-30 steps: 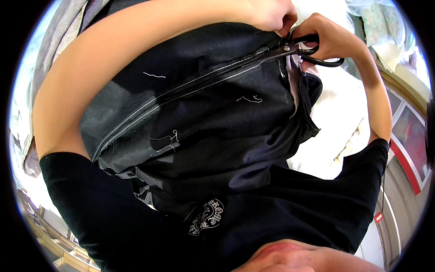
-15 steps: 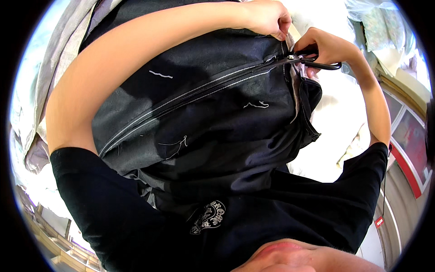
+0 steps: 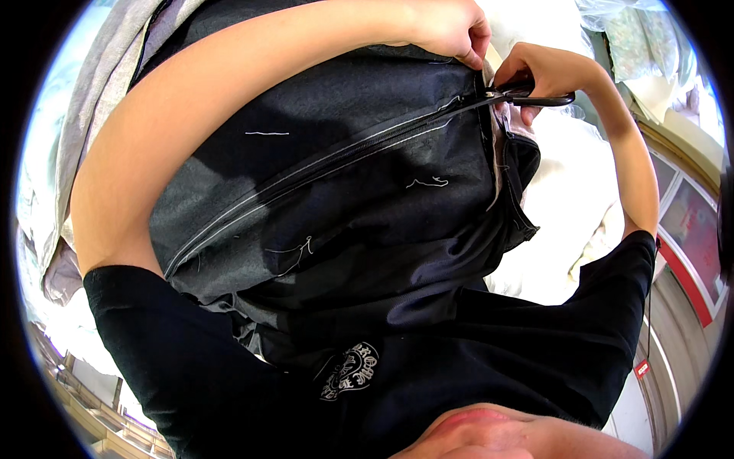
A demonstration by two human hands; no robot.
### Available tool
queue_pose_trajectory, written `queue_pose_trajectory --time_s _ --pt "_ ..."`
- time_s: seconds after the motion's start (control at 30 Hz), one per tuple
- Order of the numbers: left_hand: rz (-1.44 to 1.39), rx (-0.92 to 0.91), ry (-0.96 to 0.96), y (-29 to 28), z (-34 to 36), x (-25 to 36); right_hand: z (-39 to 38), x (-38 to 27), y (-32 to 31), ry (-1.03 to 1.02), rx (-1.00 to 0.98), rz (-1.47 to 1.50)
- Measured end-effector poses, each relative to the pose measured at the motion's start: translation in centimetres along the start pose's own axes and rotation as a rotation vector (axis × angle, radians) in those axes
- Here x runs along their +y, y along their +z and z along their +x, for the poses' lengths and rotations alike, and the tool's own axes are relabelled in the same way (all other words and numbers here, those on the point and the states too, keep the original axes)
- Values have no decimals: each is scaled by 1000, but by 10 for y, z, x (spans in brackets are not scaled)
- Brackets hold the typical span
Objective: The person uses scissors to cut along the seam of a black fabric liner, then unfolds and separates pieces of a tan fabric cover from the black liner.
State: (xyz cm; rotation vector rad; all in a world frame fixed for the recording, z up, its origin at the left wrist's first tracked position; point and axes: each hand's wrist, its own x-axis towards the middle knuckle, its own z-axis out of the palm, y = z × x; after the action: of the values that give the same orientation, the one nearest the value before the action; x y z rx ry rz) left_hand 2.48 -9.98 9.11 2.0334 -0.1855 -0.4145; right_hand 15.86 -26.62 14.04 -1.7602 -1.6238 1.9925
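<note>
Black fabric [image 3: 329,206] with a long zipper [image 3: 321,164] stitched in white lies across my lap and up in front of me. At its far right edge my left hand [image 3: 459,34] is closed, pinching the cloth between thumb and fingers. Just right of it, my right hand [image 3: 554,70] grips black-handled scissors [image 3: 541,99]. Their blades point left over the zipper's far end, close to the seam; the tips are hard to make out against the dark cloth. A pale strip [image 3: 497,180] runs along the fabric's right edge.
Loose white threads [image 3: 267,133] lie on the black fabric. White cloth [image 3: 562,191] is bunched to the right, and grey cloth [image 3: 92,115] hangs at the far left. Plastic-wrapped bundles [image 3: 638,46] are at the upper right. A red-edged window panel [image 3: 692,229] stands beyond my right arm.
The scissors' handles have come closer together in my right hand. My left hand keeps its pinch. The black fabric and the threads on it have shifted slightly.
</note>
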Motion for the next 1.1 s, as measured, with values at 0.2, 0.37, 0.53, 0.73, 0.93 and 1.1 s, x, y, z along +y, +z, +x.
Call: queue_pose_trajectory --time_s 0.2,0.37,0.53,0.73,0.93,1.1 --pt "-63 -9 -5 -2 0 -1 -1 16 3 -84 111 -35" --pt "-63 -13 -10 1 1 -2 1 15 7 -137 201 -135" --pt "-39 82 -41 12 1 -2 2 -2 6 -97 251 -118" --pt "-1 89 -130 17 2 2 15 -10 5 -37 145 -180" --pt "25 33 -24 13 -7 3 19 1 3 -15 80 -29" --pt "450 683 243 32 -51 54 10 18 9 -24 -66 173"
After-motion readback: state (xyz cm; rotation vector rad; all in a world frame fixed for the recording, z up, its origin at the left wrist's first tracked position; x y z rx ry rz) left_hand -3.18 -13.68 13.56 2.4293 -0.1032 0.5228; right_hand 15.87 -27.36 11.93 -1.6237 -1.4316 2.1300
